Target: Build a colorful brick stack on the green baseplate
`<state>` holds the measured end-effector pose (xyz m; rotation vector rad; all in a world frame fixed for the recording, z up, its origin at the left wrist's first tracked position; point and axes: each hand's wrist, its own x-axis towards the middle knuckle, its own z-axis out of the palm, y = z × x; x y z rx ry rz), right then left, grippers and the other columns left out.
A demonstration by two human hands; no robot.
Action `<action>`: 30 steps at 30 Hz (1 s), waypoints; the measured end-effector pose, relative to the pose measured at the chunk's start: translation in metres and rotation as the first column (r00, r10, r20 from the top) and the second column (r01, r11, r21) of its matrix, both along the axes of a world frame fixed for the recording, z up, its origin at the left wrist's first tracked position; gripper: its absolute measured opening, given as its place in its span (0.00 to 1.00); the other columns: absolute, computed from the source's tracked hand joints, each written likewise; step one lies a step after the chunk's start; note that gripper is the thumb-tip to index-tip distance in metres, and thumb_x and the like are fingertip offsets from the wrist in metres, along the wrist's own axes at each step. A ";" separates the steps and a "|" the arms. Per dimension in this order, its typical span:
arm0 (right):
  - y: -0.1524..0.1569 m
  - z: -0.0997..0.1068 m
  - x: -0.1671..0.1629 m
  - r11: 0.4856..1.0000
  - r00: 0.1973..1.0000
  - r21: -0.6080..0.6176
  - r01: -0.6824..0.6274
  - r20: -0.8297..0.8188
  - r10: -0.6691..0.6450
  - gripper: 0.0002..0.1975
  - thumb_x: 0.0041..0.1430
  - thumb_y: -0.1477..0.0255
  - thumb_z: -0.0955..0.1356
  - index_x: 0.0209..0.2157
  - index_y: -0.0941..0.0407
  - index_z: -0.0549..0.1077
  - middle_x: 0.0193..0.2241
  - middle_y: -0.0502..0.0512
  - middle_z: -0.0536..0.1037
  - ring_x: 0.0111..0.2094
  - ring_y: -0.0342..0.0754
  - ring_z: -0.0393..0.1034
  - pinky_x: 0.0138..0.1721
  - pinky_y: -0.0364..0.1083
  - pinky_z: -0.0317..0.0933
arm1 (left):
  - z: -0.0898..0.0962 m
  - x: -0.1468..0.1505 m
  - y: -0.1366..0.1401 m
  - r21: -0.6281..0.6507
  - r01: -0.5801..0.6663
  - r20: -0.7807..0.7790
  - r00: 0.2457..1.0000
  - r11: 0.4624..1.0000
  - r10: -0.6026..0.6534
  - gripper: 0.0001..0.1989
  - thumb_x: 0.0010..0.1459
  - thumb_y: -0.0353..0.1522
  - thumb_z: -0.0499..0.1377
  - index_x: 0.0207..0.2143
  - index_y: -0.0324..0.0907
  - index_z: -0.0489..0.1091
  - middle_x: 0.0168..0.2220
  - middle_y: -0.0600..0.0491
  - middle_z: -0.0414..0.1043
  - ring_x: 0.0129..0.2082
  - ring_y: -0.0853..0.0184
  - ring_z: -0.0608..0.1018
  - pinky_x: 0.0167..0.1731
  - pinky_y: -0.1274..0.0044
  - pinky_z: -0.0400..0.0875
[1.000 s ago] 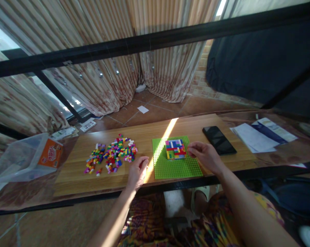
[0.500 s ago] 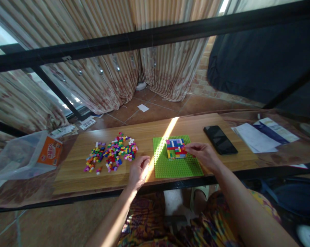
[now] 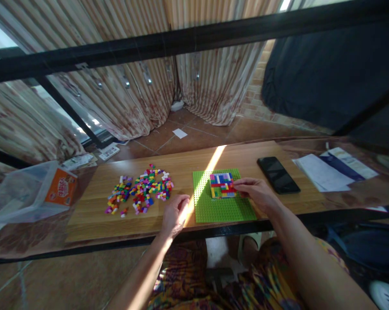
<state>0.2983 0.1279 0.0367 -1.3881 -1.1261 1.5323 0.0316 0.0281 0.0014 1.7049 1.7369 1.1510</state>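
Note:
A low, multicoloured block of small building bricks [image 3: 223,186] sits on a green studded baseplate [image 3: 225,211]. At the block's right edge is my right hand [image 3: 257,193], thumb and fingers pinched together, the fingertips meeting its side. Whether a small brick is between them is hidden. My left hand [image 3: 175,213] rests on the table just left of the baseplate, its fingers curled in and closed; anything inside cannot be seen. Farther left lies a spread of loose bricks [image 3: 151,187] in many colours, with a smaller cluster [image 3: 119,193] beside it.
A black phone [image 3: 278,174] lies right of the baseplate, with papers [image 3: 323,172] beyond it. At the far left stands a clear plastic bin [image 3: 26,189] with an orange label. The wooden board [image 3: 117,230] ends at a dark front edge near my lap.
My right hand stays at the block's right edge, its fingertips shifted very slightly. The left hand keeps its place. The whole view has tilted a little.

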 end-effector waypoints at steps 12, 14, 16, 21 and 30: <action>0.003 -0.004 -0.001 0.993 0.995 -0.111 0.042 -0.081 -0.051 0.11 0.31 0.72 0.77 0.23 0.58 0.78 0.23 0.55 0.79 0.22 0.41 0.68 0.23 0.41 0.62 | -0.008 0.002 -0.001 -0.093 -0.075 0.218 0.972 0.993 0.093 0.12 0.58 0.37 0.58 0.41 0.41 0.72 0.36 0.51 0.76 0.35 0.67 0.77 0.35 0.77 0.70; 0.002 -0.004 -0.004 0.993 0.994 -0.105 0.058 -0.086 -0.067 0.12 0.30 0.71 0.77 0.23 0.58 0.78 0.23 0.54 0.79 0.23 0.41 0.69 0.23 0.40 0.62 | -0.008 0.003 0.000 -0.103 -0.080 0.276 0.955 0.991 0.106 0.11 0.56 0.38 0.59 0.39 0.41 0.71 0.33 0.52 0.75 0.31 0.69 0.76 0.32 0.79 0.70; 0.000 -0.003 -0.005 0.994 0.993 -0.084 0.067 -0.088 -0.074 0.12 0.30 0.71 0.78 0.22 0.58 0.78 0.22 0.54 0.78 0.22 0.41 0.68 0.23 0.40 0.61 | -0.006 0.003 0.000 -0.111 -0.080 0.315 0.942 0.991 0.111 0.10 0.55 0.38 0.60 0.35 0.41 0.71 0.30 0.54 0.74 0.28 0.71 0.75 0.29 0.80 0.69; 0.000 0.003 0.002 0.991 0.988 0.059 0.120 -0.110 -0.113 0.14 0.33 0.66 0.78 0.24 0.58 0.77 0.18 0.49 0.73 0.19 0.37 0.61 0.21 0.40 0.57 | 0.006 0.009 -0.002 -0.158 -0.064 0.477 0.869 0.985 0.133 0.09 0.53 0.37 0.61 0.31 0.39 0.72 0.25 0.56 0.72 0.24 0.73 0.74 0.26 0.81 0.68; -0.018 0.019 -0.012 0.946 0.985 0.291 -0.140 -0.054 0.162 0.13 0.47 0.60 0.73 0.30 0.55 0.79 0.19 0.48 0.71 0.22 0.39 0.61 0.24 0.42 0.58 | 0.038 0.051 0.006 -0.245 0.005 0.725 0.665 0.970 0.180 0.10 0.49 0.33 0.63 0.34 0.37 0.74 0.27 0.53 0.75 0.22 0.74 0.75 0.25 0.82 0.69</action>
